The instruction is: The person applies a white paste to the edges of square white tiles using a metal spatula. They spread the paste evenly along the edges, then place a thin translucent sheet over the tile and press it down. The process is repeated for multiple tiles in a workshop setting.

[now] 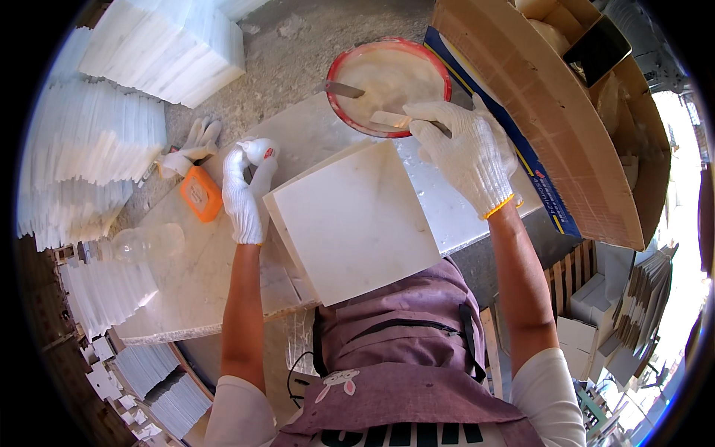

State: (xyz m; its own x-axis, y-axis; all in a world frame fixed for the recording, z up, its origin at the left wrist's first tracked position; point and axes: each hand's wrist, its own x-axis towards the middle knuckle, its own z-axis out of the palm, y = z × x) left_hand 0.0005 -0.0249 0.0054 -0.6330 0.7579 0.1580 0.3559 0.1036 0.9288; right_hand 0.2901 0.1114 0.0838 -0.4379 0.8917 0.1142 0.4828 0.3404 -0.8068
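Note:
In a white knit glove, my left hand (pixel 243 195) is closed around a small white squeeze bottle (pixel 258 151) with a red mark. My gloved right hand (pixel 468 153) grips a flat scraper (pixel 389 120), its blade over the near rim of a red basin (pixel 332 110). Pale, cloudy material coats the basin's inside. Another metal blade (pixel 344 90) rests across its left rim. Between my hands, close to my apron, lies a square white stone tile (pixel 357 223), with more tile edges showing under it.
An orange bottle (pixel 201 194), loose work gloves (pixel 199 140) and a clear plastic bottle (pixel 149 243) are at the left. Stacks of white tiles (pixel 164 52) stand behind them. A large cardboard box (pixel 536 97) borders the right side, with a dark phone-like slab (pixel 597 51) on it.

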